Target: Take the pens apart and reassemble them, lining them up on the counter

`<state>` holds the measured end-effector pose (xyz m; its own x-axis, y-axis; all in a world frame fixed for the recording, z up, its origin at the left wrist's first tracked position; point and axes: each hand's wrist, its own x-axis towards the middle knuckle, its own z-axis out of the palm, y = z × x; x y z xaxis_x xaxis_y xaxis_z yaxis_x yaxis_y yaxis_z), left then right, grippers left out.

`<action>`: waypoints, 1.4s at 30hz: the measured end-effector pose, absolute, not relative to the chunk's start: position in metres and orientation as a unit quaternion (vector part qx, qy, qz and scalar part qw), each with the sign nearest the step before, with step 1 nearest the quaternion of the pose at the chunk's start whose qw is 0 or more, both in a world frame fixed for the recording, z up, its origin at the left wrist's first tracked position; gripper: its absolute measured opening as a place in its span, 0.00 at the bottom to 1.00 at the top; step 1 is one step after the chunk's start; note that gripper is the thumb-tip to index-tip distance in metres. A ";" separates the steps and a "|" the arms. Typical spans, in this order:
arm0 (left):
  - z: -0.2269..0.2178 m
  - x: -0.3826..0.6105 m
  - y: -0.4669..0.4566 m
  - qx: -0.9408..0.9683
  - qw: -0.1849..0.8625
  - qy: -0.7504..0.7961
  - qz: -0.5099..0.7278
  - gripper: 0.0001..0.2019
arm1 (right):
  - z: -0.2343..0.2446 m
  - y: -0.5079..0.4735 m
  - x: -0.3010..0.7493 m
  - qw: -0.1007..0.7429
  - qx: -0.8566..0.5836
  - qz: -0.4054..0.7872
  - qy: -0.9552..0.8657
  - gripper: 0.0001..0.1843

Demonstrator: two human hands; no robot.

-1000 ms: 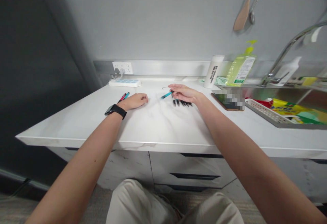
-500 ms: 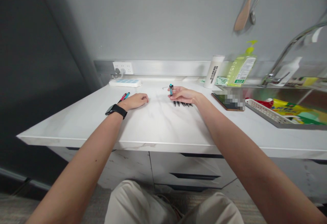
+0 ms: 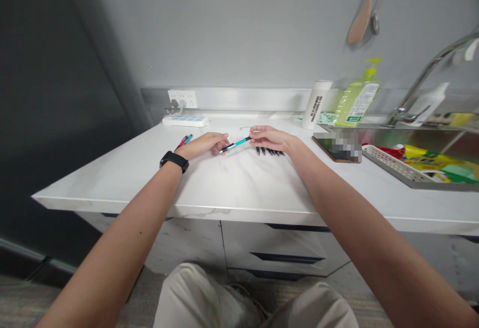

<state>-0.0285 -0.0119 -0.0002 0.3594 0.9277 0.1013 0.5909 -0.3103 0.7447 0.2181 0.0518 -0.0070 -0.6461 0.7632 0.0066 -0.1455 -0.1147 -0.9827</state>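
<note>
1. Left of centre, two loose pens (image 3: 188, 139) lie on the worktop (image 3: 224, 183), partly behind the left wrist and its watch (image 3: 174, 161); a backward pull of that arm could knock them askew.
2. The left hand (image 3: 209, 143) is half open, fingers loosely curled at the blue pen's near end; whether it grips I cannot tell. If it only brushes the barrel, a nudge could twist the pen.
3. The blue pen (image 3: 237, 143) slants mid-frame between both hands, its right end higher. Letting go too soon could drop it and set it rolling.
4. The right hand (image 3: 267, 138) pinches that right end in its fingertips; so short a hold may slip.
5. Just below it, dark pens (image 3: 270, 151) sit in a row, which a low sweep could scatter.
</note>
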 end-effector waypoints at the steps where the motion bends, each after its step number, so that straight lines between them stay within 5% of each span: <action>1: 0.001 -0.027 -0.014 0.765 0.331 0.478 0.277 0.19 | -0.007 0.051 0.217 0.327 -0.266 0.698 -0.579 0.11; 16: 0.004 -0.029 -0.014 0.745 0.316 0.442 0.388 0.16 | -0.007 0.054 0.202 0.344 -0.340 0.595 -0.642 0.07; 31: -0.005 -0.034 -0.001 0.756 0.233 0.405 0.457 0.14 | 0.000 0.047 0.193 0.350 -0.382 0.632 -0.576 0.04; 38: -0.007 -0.037 0.002 0.725 0.244 0.465 0.445 0.21 | -0.003 0.050 0.199 0.398 -0.320 0.625 -0.590 0.02; 42: -0.011 -0.043 0.006 0.707 0.219 0.534 0.408 0.29 | -0.003 0.051 0.213 0.349 -0.245 0.678 -0.599 0.04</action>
